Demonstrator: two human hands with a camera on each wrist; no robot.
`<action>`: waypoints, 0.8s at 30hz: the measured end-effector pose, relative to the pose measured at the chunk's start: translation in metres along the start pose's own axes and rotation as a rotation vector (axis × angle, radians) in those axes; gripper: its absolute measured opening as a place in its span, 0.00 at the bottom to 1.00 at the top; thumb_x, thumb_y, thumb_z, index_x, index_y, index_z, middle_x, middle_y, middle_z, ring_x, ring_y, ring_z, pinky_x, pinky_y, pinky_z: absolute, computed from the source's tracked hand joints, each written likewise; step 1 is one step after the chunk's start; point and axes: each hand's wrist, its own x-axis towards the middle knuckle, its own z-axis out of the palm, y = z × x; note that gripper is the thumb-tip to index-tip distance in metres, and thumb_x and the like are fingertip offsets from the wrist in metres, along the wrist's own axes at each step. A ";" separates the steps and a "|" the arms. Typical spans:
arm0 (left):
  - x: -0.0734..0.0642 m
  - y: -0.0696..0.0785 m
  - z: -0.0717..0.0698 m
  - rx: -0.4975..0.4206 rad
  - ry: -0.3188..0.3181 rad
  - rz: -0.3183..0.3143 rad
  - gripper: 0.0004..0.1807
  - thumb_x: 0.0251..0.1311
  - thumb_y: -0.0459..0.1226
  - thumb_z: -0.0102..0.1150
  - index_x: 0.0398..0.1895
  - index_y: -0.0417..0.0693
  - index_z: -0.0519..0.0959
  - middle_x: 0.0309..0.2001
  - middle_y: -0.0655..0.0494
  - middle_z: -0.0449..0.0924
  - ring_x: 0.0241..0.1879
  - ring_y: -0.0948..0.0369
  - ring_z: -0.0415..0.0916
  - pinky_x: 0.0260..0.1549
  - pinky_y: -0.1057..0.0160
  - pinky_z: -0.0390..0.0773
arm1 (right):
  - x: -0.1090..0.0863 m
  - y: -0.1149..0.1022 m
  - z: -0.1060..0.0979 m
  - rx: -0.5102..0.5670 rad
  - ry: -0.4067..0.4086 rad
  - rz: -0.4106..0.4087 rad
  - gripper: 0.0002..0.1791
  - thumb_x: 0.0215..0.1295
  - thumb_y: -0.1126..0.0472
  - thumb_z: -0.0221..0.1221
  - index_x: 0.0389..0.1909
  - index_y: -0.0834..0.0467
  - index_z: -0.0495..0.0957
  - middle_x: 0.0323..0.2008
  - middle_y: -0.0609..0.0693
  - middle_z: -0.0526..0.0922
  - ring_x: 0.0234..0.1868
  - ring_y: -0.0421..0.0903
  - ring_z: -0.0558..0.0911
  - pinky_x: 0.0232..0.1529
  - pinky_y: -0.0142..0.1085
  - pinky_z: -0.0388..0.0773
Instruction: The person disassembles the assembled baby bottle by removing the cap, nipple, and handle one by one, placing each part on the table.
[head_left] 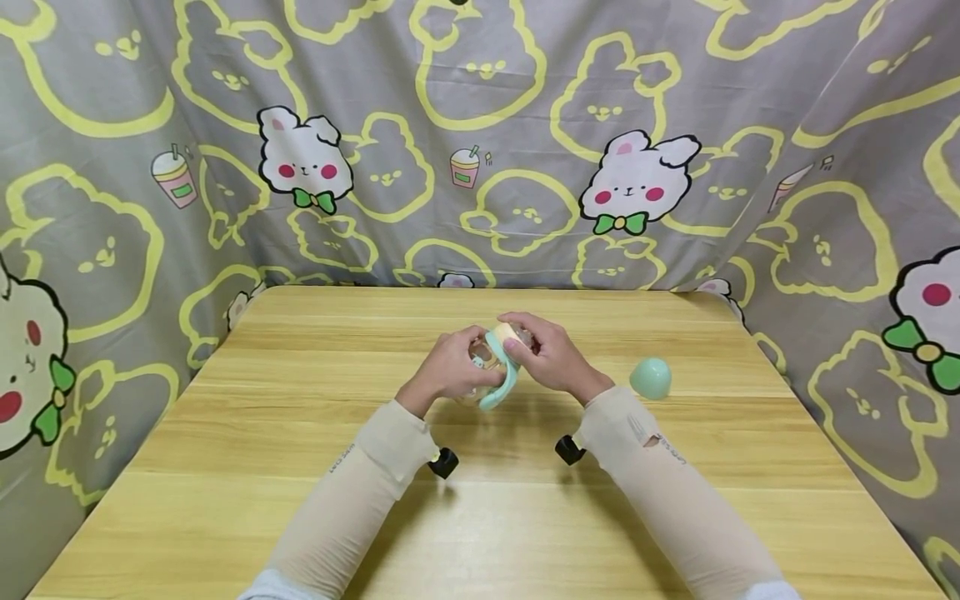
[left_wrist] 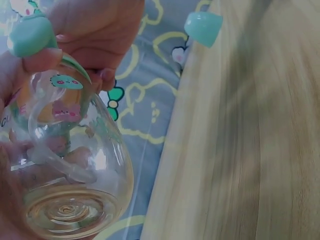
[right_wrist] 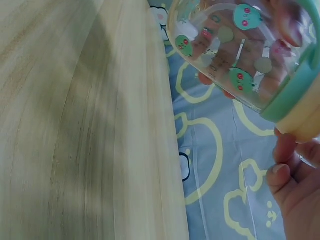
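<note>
We see a clear, glossy, round-bellied bottle [left_wrist: 107,160] held tilted over the middle of the wooden table [head_left: 225,467], its ringed base towards the left. The left hand [head_left: 456,364] curls round its see-through body, where fruit-like faces are printed and a pale, bendy straw [left_wrist: 37,120] shows inside. The right hand [head_left: 553,354] pinches the smooth cream ring [head_left: 506,332] beside the teal handle band [head_left: 495,397]. To the right, we find a shiny teal domed cap [head_left: 651,378] on the straight-grained tabletop; at the far side hangs a softly creased rabbit-print curtain [head_left: 510,100].
</note>
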 end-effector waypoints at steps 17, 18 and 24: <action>-0.001 0.004 0.003 0.187 0.072 0.020 0.38 0.44 0.54 0.70 0.56 0.41 0.73 0.44 0.46 0.81 0.39 0.57 0.77 0.38 0.58 0.78 | 0.001 -0.009 -0.011 0.045 -0.071 0.214 0.22 0.70 0.46 0.54 0.57 0.56 0.71 0.31 0.51 0.85 0.27 0.47 0.83 0.29 0.39 0.79; -0.001 0.004 0.003 0.183 0.073 0.019 0.38 0.44 0.53 0.70 0.56 0.41 0.73 0.43 0.46 0.81 0.39 0.57 0.77 0.38 0.59 0.78 | 0.001 -0.008 -0.011 0.056 -0.079 0.218 0.21 0.70 0.47 0.55 0.56 0.56 0.72 0.31 0.50 0.84 0.27 0.47 0.83 0.29 0.40 0.79; -0.001 0.002 0.003 0.169 0.067 0.008 0.38 0.44 0.53 0.71 0.57 0.42 0.73 0.43 0.49 0.81 0.39 0.58 0.77 0.38 0.59 0.78 | 0.000 -0.006 -0.017 0.135 -0.127 0.173 0.21 0.69 0.55 0.58 0.60 0.57 0.71 0.41 0.55 0.82 0.33 0.49 0.83 0.35 0.41 0.78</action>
